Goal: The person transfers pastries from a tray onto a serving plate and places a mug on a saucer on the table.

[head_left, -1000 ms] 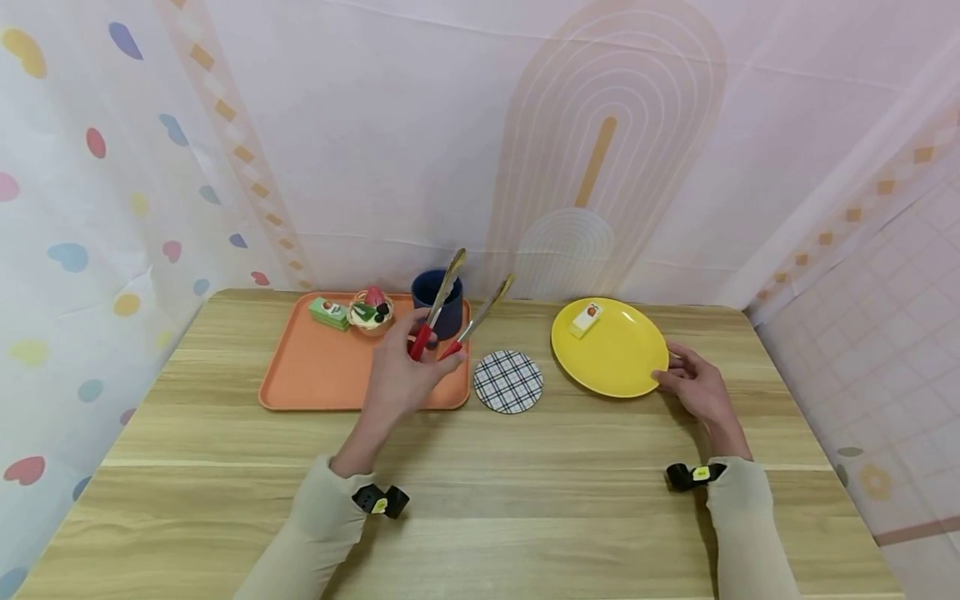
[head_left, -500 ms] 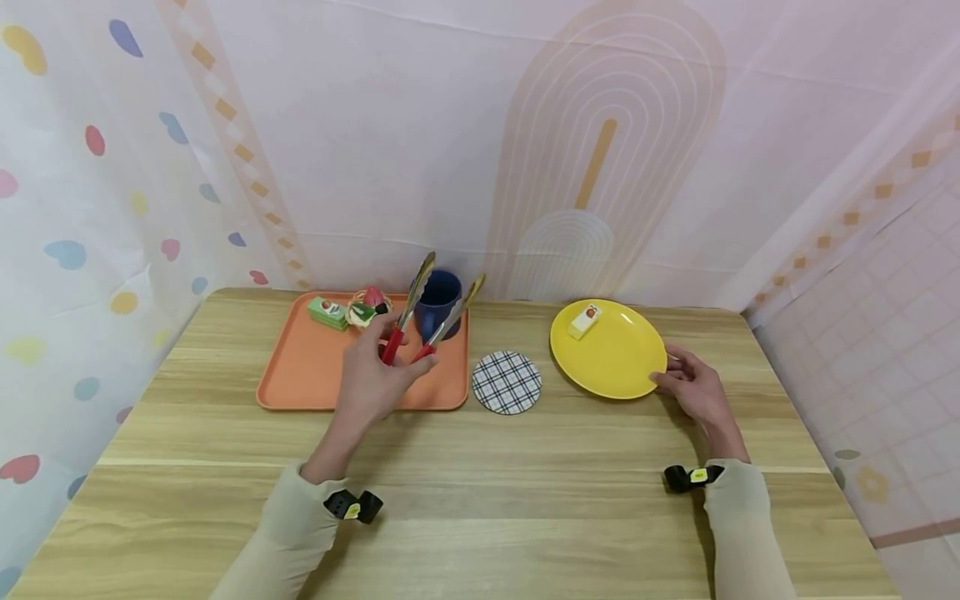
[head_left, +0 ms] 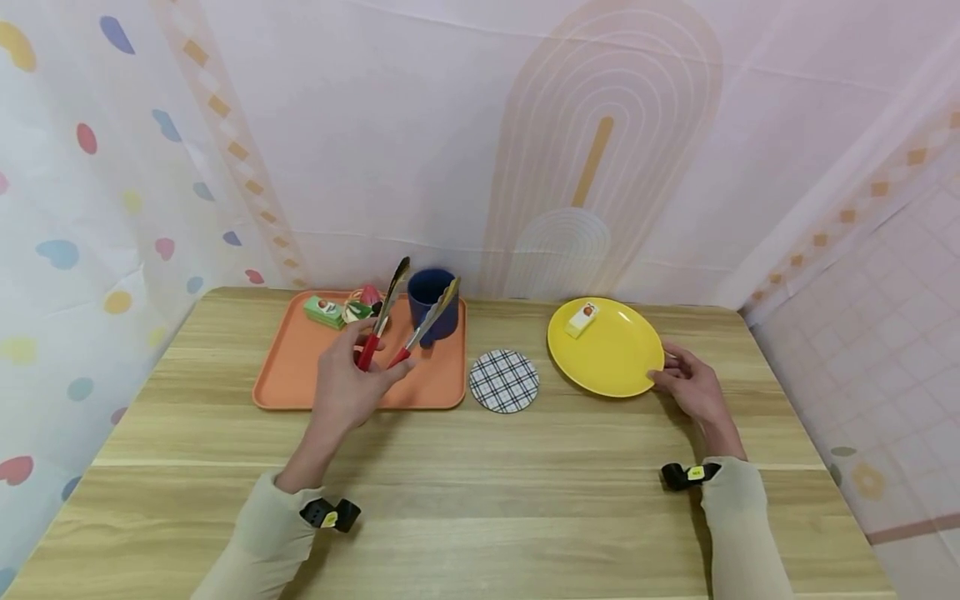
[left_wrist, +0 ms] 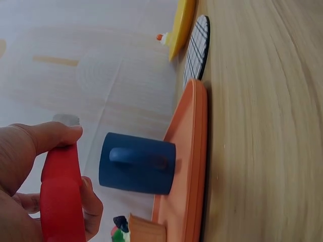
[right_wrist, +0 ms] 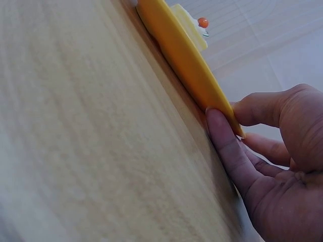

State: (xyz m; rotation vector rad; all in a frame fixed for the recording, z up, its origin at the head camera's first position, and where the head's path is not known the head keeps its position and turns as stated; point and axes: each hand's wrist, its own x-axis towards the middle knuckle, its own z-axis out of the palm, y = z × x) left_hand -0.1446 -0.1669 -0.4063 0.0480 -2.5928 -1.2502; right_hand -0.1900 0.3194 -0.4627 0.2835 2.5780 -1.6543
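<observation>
My left hand (head_left: 348,383) grips red-handled metal tongs (head_left: 380,323) above the orange tray (head_left: 292,371); the tongs' arms are spread, with nothing between the tips. Beneath and around them on the tray are a green toy cake slice (head_left: 324,312), a fruit tart (head_left: 356,312) partly hidden by the hand and tongs, and a dark blue mug (left_wrist: 137,162). On the right, my right hand (head_left: 693,385) pinches the rim of a yellow plate (head_left: 611,358) between thumb and fingers. A pale yellow toy cake slice (head_left: 582,320) sits near that plate's far left rim.
Between the tray and the plate lies a round checked coaster (head_left: 504,381). All of it is on a wooden table (head_left: 510,500), whose back edge meets a patterned cloth backdrop (head_left: 405,142).
My left hand has moved left with the spread tongs, from in front of the mug toward the tart. The right hand stays on the plate's rim.
</observation>
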